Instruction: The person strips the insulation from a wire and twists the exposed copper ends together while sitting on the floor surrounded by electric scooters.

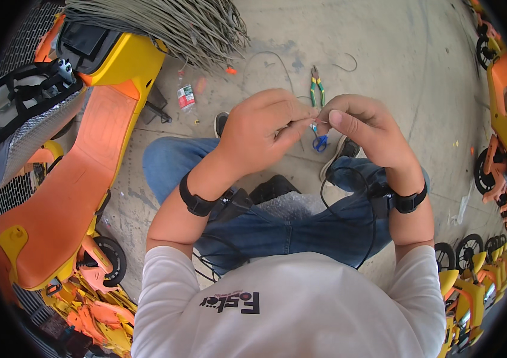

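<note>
My left hand (265, 128) and my right hand (361, 122) meet fingertip to fingertip above the floor, both closed in a pinch. Between them is a thin wire (323, 121), small and partly covered by the fingers. Just beyond the hands lie pliers (317, 90) with green and yellow handles, jaws pointing away from me. Beneath the fingertips a pair of scissors (320, 143) shows its blue handles; the hands hide part of it. A thin grey cable (286, 67) curves along the floor toward my hands.
At the far left a big bundle of grey cables (164, 27) rests by an orange and yellow vehicle body (95, 125). A plastic bottle (186, 98) lies near it. A short cable piece (349, 61) is on the floor. Yellow and orange vehicles (498, 101) line the right.
</note>
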Action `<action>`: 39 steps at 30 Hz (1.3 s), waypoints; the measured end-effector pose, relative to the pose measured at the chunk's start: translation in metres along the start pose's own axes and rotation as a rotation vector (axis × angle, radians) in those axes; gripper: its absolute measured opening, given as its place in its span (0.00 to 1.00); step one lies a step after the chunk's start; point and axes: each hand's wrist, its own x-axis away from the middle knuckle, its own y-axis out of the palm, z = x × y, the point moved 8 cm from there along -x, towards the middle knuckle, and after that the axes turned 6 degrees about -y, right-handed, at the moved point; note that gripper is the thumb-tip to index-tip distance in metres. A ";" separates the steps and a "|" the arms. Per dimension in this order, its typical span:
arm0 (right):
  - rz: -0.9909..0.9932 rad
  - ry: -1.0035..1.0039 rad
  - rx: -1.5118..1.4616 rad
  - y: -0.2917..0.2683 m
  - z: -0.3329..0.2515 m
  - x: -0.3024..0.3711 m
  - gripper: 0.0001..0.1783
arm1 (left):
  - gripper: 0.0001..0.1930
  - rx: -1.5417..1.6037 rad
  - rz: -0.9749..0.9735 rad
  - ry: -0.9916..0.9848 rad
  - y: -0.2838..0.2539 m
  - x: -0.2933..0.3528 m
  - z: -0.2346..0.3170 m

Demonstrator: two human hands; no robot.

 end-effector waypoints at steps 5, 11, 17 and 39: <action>0.016 -0.235 0.230 -0.002 -0.021 -0.002 0.06 | 0.15 -0.164 0.076 0.231 -0.004 0.005 0.017; -0.130 -0.343 0.356 0.005 -0.026 0.001 0.04 | 0.16 -0.225 0.082 0.300 -0.001 0.008 0.026; -0.081 0.132 -0.062 0.011 -0.004 0.006 0.07 | 0.14 -0.155 0.113 0.244 -0.008 0.006 0.022; 0.234 -0.089 0.218 0.010 -0.002 0.009 0.03 | 0.12 -0.303 0.302 0.278 0.005 0.009 0.026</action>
